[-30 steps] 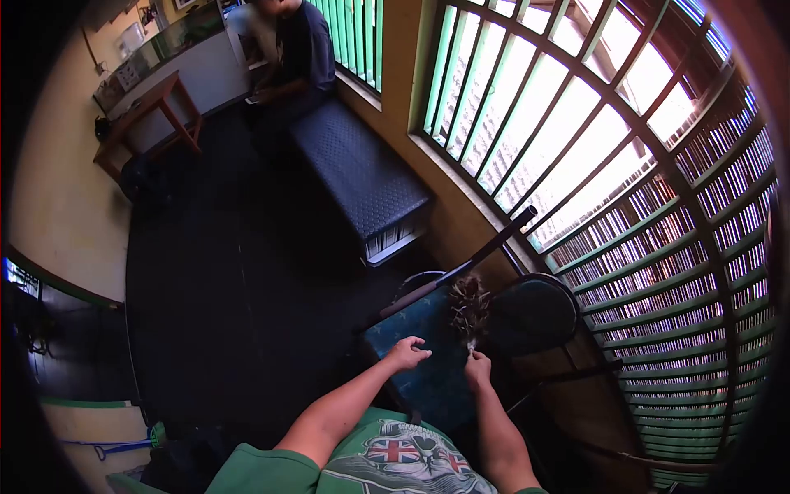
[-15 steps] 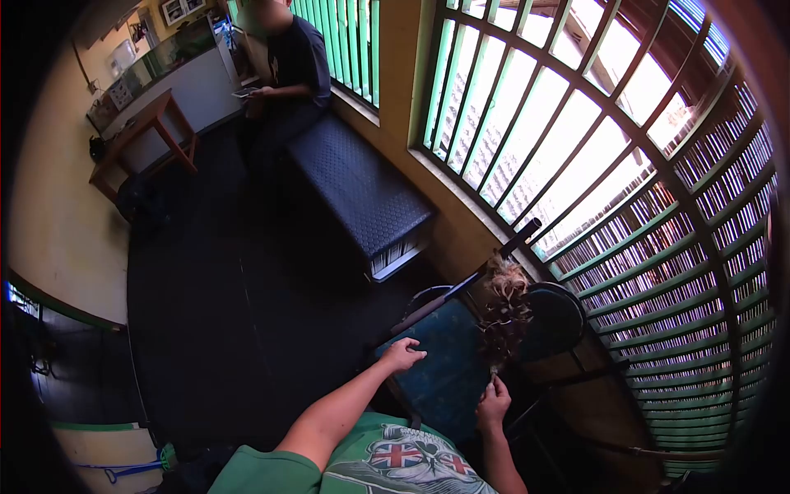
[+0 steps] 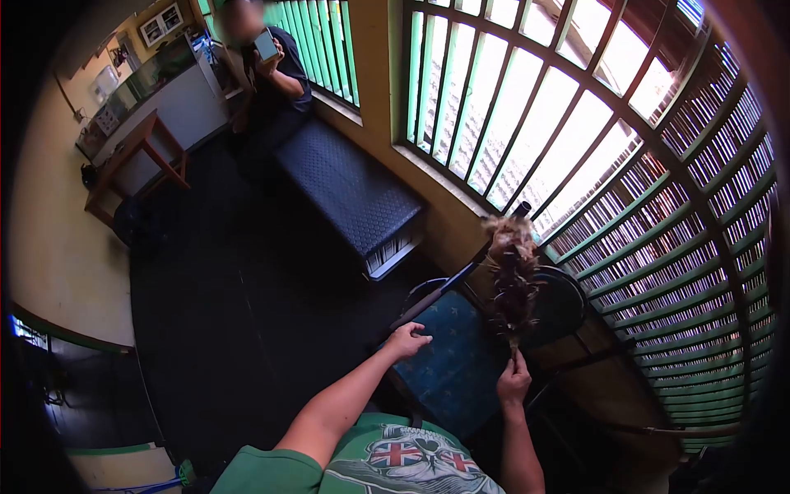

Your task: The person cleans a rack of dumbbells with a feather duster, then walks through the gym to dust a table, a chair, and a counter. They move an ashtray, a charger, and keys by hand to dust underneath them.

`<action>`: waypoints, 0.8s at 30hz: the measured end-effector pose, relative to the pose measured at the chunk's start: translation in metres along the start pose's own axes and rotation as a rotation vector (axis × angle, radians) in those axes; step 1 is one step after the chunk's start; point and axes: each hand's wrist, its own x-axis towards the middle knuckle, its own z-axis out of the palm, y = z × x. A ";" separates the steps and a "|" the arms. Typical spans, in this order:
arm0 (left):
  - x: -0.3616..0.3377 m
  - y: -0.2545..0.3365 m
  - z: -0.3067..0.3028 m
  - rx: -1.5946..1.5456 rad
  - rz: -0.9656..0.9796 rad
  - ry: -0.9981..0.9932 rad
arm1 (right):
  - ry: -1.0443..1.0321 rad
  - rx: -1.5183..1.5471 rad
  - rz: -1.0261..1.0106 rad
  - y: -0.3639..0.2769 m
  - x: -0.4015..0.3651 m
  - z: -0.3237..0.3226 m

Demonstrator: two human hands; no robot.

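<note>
A feather duster (image 3: 513, 284) with brown and pale feathers points up and away from me, its lower end pinched in my right hand (image 3: 513, 380). Its pale tip reaches up near the dark tube end below the barred window. My left hand (image 3: 406, 341) is over the left edge of a blue patterned chair seat (image 3: 448, 350), fingers loosely curled with gaps between them and nothing visible in them. A dark bar (image 3: 440, 296) runs along the far side of the seat. Right of the duster is a round dark pad (image 3: 555, 306).
A black padded bench (image 3: 350, 185) stands ahead, where a seated person (image 3: 280, 78) holds up a phone (image 3: 266, 46). A wooden table (image 3: 140, 160) is at the far left. Green barred windows (image 3: 527, 115) line the right wall.
The duster and my right hand have moved right, and the duster's feathers sit higher. My left hand has risen slightly. The seated person has raised the phone to face height.
</note>
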 end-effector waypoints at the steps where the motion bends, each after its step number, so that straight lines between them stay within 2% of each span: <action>1: 0.001 0.002 0.001 -0.002 -0.007 0.001 | 0.073 0.081 -0.191 0.001 0.002 -0.003; 2: 0.002 0.003 0.003 -0.009 0.002 0.007 | 0.145 0.161 -0.380 0.003 0.004 -0.007; 4: 0.004 0.008 0.010 -0.017 0.004 0.008 | 0.121 0.096 -0.406 0.003 0.009 -0.010; 6: 0.004 0.013 0.021 -0.061 0.025 0.019 | -0.033 -0.110 -0.271 -0.007 0.022 -0.013; 7: 0.006 0.016 0.026 -0.052 0.015 0.030 | -0.036 -0.114 -0.258 -0.005 0.029 -0.014; 9: 0.005 0.023 0.034 -0.077 0.001 0.033 | -0.205 -0.323 -0.015 0.006 0.045 -0.011; 13: 0.018 0.013 0.053 -0.098 0.021 0.085 | -0.120 -0.301 -0.140 0.018 0.054 -0.005; 15: 0.021 0.008 0.062 -0.099 0.011 0.110 | -0.218 -0.450 -0.004 0.020 0.062 -0.001; 16: 0.022 0.007 0.064 -0.097 0.007 0.135 | -0.219 -0.451 -0.008 0.021 0.066 0.002; 18: 0.018 0.009 0.067 -0.128 -0.002 0.131 | -0.380 -0.492 0.070 0.024 0.070 0.012; 22: 0.006 0.008 0.067 -0.120 -0.032 0.149 | -0.315 -0.311 0.090 0.031 0.067 0.034; 24: 0.006 -0.006 0.067 -0.155 -0.049 0.158 | -0.395 -0.286 0.070 0.039 0.063 0.042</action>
